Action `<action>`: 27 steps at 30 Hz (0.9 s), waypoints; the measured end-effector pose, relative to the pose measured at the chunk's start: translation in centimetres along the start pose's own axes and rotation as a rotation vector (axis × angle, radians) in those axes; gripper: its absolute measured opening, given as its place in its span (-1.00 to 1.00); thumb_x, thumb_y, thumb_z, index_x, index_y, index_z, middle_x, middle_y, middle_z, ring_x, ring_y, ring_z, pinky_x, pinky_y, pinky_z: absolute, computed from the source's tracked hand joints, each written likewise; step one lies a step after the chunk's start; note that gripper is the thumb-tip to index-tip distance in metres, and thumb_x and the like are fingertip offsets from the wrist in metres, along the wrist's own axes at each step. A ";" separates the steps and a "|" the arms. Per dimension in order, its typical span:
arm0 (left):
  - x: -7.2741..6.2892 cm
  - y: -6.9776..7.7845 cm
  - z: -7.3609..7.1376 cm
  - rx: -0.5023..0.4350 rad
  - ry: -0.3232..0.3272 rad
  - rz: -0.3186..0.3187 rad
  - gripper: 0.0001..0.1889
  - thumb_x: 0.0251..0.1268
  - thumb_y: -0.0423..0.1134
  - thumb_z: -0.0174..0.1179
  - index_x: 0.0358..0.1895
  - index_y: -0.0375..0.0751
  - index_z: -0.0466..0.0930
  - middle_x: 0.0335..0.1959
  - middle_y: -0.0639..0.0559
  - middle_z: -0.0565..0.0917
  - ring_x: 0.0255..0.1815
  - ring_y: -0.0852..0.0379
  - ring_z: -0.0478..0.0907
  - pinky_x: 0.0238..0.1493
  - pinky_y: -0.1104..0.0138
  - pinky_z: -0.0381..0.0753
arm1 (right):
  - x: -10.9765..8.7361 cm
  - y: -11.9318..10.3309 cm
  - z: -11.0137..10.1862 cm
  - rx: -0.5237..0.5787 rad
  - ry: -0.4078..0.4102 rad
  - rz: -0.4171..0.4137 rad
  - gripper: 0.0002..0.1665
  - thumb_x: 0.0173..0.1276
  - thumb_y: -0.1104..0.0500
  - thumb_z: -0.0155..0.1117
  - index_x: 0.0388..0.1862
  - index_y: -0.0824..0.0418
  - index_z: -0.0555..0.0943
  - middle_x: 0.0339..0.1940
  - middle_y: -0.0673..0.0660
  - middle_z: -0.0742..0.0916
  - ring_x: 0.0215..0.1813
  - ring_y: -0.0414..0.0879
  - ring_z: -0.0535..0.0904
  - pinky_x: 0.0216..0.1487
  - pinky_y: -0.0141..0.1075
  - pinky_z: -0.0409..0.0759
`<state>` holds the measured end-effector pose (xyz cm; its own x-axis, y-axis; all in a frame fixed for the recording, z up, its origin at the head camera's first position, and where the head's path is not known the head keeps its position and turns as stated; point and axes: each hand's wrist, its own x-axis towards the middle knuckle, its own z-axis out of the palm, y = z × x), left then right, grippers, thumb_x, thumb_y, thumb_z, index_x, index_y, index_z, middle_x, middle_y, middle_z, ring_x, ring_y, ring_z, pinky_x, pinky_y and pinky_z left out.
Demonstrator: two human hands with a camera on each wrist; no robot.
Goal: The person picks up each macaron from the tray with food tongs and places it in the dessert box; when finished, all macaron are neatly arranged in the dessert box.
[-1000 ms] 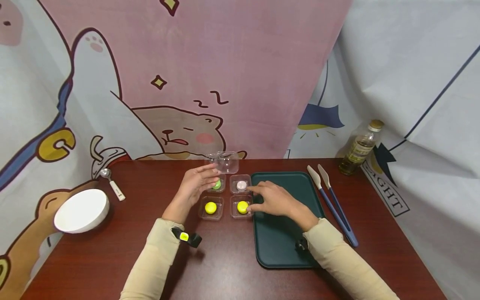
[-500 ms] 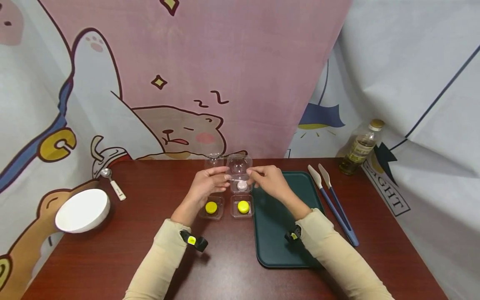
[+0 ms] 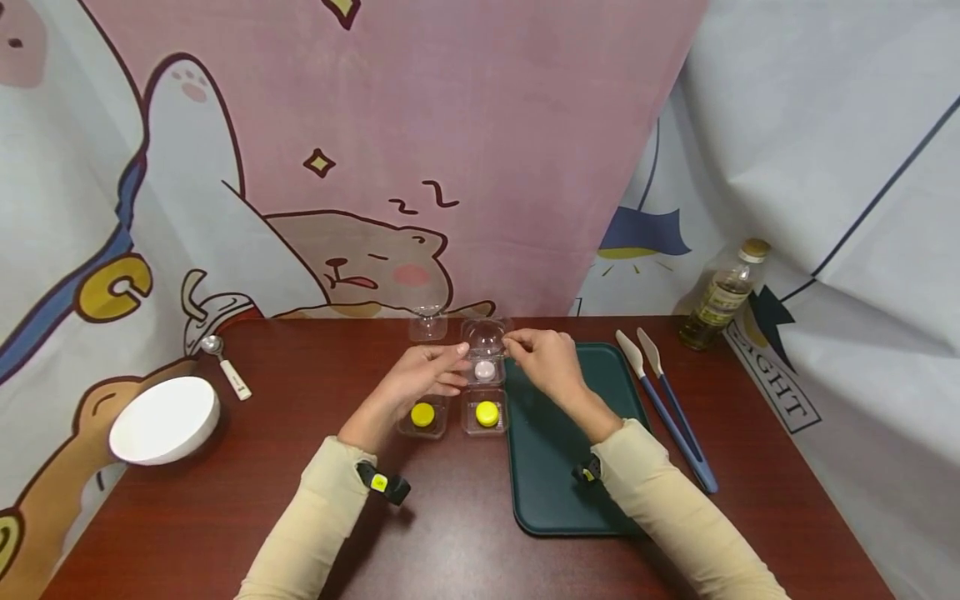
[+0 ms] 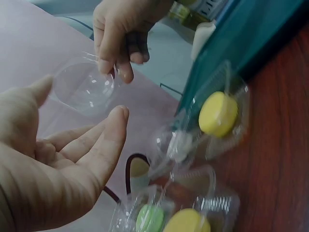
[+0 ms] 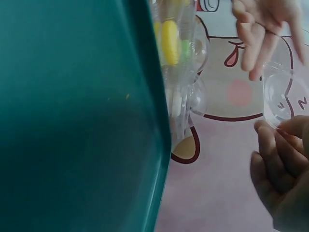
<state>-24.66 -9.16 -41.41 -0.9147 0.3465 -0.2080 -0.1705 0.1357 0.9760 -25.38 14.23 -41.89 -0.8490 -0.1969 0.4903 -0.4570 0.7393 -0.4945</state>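
Observation:
My right hand (image 3: 550, 360) pinches the edge of a clear domed plastic lid (image 4: 84, 87), held up above the small clear boxes. Beside the lid, at its left, my left hand (image 3: 422, 377) has its fingers extended and apart from it. Below the lid a pale pink macaron (image 3: 485, 371) sits in the back right box. Yellow macarons (image 3: 487, 413) (image 3: 422, 414) lie in the two front boxes. A green macaron (image 4: 150, 218) shows in the left wrist view; in the head view my left hand hides it.
A dark green tray (image 3: 570, 492) lies right of the boxes, with blue-handled tongs (image 3: 686, 433) beyond it. An oil bottle (image 3: 716, 300) stands at the back right. At the left are a white bowl (image 3: 163, 421) and a scoop (image 3: 227, 368). Another clear lid (image 3: 427, 325) stands behind the boxes.
A second ago my right hand was low by the right boxes. Half a second ago both hands were at the lid; now the left hand is off it, and the lid has shifted slightly right.

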 end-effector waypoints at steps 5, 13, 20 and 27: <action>-0.1 0.7 0.3 -0.071 -0.049 -0.028 -0.23 0.50 0.27 0.02 0.42 -0.35 0.40 0.34 -0.37 0.55 0.28 -0.34 0.57 0.07 0.19 0.73 | -0.2 0.2 0.2 -0.096 0.119 -0.140 -0.79 0.40 0.07 0.39 -0.11 0.12 0.84 -0.29 0.07 0.87 -0.72 -0.33 0.35 -0.64 -0.40 0.29; -0.4 1.0 0.7 -0.057 -0.038 -0.047 -0.25 0.49 0.27 0.03 0.37 -0.35 0.46 0.32 -0.36 0.57 0.15 -0.16 0.71 0.05 0.20 0.74 | -0.6 0.4 0.2 -0.137 0.190 -0.247 -0.80 0.37 0.10 0.42 -0.09 0.10 0.84 -0.27 0.07 0.87 -0.61 -0.20 0.64 -0.62 -0.27 0.51; -0.6 0.5 0.6 0.003 -0.005 0.014 -0.30 0.45 0.23 0.13 0.30 -0.35 0.54 0.21 -0.33 0.66 0.14 -0.16 0.71 0.12 0.11 0.71 | -0.7 0.6 -0.9 0.027 -0.028 -0.145 -0.68 0.35 0.01 0.44 0.02 0.08 0.80 -0.09 0.08 0.85 -0.23 -0.09 0.79 -0.28 -0.16 0.72; -1.0 0.4 0.4 0.090 0.053 0.060 -0.36 0.39 0.21 0.21 0.36 -0.14 0.54 0.18 -0.25 0.70 0.09 -0.08 0.74 0.17 0.01 0.67 | -0.7 0.7 -2.9 0.308 -0.374 0.064 -0.36 0.33 -0.13 0.43 0.34 0.03 0.61 0.19 0.09 0.74 -0.03 -0.09 0.66 0.05 -0.05 0.65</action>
<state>-23.64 -9.06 -40.85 -0.9408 0.3072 -0.1436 -0.0838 0.1996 0.9763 -24.29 16.77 -40.48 -0.8892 -0.4171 0.1881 -0.4099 0.5436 -0.7325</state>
